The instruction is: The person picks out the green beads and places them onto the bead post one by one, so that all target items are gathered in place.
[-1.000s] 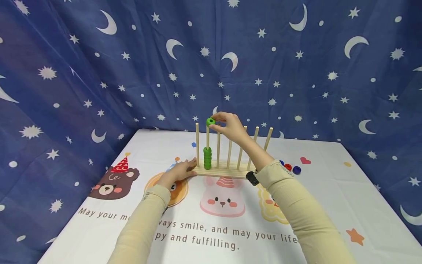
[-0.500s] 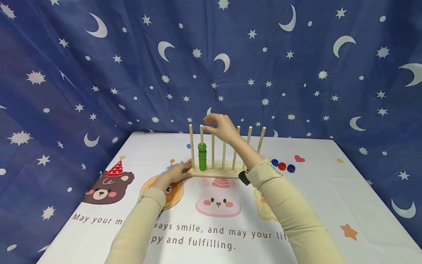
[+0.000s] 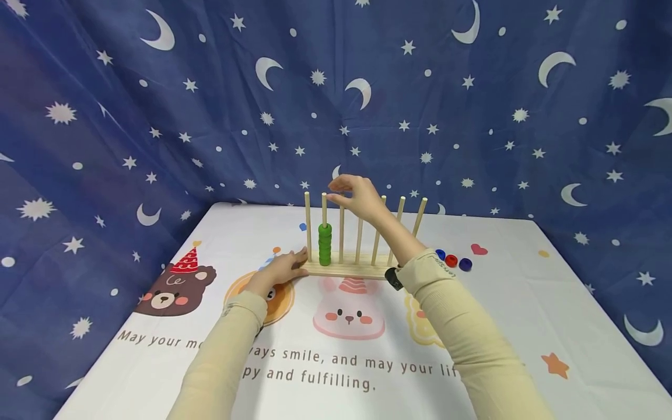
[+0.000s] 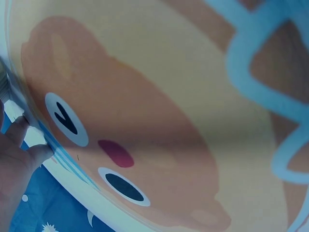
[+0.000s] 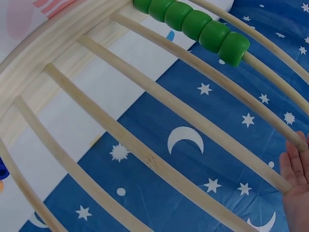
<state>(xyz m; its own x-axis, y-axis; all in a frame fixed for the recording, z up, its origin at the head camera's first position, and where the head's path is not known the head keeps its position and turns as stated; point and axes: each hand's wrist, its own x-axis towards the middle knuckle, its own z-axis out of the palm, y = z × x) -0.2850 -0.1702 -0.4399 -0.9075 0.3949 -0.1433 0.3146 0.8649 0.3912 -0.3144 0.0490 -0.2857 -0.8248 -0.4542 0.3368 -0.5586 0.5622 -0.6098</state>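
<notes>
A wooden bead rack (image 3: 362, 269) with several upright pegs stands on the table. Its second peg from the left carries a stack of green beads (image 3: 325, 245), seen close in the right wrist view as touching beads (image 5: 195, 24). My left hand (image 3: 283, 268) holds the rack's left end, thumb in front and fingers behind. At the left edge of the left wrist view, only part of that hand (image 4: 17, 162) shows. My right hand (image 3: 361, 198) is beside the top of the second peg, its fingers loosely bent with no bead between them.
To the rack's right lie a blue bead (image 3: 440, 254), a red bead (image 3: 451, 261) and a dark blue bead (image 3: 465, 265). The white printed tablecloth (image 3: 525, 315) meets a blue curtain (image 3: 399, 87) with moons and stars behind the rack.
A second ago my right hand pinched a green bead at the second peg's top. It let go, and that bead now tops the stack. My left hand has stayed at the rack's end.
</notes>
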